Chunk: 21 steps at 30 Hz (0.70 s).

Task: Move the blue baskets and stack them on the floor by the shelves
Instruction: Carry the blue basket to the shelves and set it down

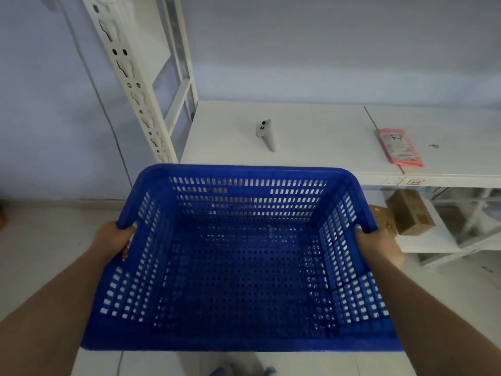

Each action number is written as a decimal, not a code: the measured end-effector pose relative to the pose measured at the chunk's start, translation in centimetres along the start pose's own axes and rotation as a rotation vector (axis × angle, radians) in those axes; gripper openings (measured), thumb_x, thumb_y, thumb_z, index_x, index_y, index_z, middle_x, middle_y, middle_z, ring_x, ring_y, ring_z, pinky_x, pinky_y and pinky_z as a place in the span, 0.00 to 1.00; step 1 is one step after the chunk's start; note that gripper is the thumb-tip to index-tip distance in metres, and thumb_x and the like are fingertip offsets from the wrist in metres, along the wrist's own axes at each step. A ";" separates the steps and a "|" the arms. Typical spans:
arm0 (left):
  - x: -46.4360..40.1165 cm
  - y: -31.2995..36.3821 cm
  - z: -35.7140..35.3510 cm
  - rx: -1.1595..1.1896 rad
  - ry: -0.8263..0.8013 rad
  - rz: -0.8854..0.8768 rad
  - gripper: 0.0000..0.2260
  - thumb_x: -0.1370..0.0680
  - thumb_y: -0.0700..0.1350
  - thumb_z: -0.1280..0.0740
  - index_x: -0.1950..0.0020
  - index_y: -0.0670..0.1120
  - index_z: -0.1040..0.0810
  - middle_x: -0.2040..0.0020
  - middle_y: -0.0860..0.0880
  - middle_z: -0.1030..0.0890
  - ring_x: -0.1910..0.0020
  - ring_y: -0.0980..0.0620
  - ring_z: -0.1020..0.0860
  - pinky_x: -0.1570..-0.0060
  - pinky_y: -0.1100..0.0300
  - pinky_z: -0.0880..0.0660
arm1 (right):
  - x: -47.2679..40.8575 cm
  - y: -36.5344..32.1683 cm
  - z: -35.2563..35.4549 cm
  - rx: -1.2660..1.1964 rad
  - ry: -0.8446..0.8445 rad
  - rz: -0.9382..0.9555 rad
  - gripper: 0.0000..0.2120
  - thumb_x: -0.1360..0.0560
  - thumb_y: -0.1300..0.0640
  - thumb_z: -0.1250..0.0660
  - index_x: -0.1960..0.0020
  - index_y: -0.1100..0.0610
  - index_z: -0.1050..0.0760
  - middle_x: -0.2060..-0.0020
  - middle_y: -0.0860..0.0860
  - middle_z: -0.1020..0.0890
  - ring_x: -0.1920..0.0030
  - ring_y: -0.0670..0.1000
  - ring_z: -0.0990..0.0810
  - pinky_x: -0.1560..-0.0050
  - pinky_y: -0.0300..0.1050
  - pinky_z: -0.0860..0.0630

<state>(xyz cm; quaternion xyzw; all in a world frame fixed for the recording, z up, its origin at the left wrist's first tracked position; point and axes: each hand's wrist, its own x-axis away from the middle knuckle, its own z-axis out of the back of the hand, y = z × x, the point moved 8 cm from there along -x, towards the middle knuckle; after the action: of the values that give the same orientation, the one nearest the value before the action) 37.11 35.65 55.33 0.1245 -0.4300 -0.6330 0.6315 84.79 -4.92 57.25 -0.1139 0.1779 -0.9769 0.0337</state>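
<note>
1 blue basket point(238, 267), empty, centre frame, held in air.
L hand point(115, 240) + R hand point(378, 245) each clamped on side rims; 1 phone point(265, 134), 1 pink packet point(398, 147) on shelf point(311, 137).

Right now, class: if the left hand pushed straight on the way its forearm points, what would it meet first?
The left hand already grips the blue basket at its side rim, so it presses into that wall at once. Beyond the basket, the white shelf probably lies ahead, though depth is unclear.
</note>
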 end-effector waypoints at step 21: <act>1.9 1.4 0.1 -0.231 0.119 -0.103 0.10 0.23 0.44 0.37 0.64 0.44 0.29 0.66 0.42 0.23 0.66 0.42 0.23 0.65 0.55 0.29 | 0.2 -0.4 0.1 0.067 -0.010 0.051 0.29 0.26 0.37 0.45 0.39 0.61 0.31 0.48 0.61 0.20 0.48 0.64 0.20 0.49 0.55 0.25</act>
<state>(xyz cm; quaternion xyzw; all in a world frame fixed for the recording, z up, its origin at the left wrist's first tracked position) 37.71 34.21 57.09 0.1103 -0.3092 -0.7012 0.6329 84.63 -4.63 57.54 -0.1132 0.1480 -0.9805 0.0633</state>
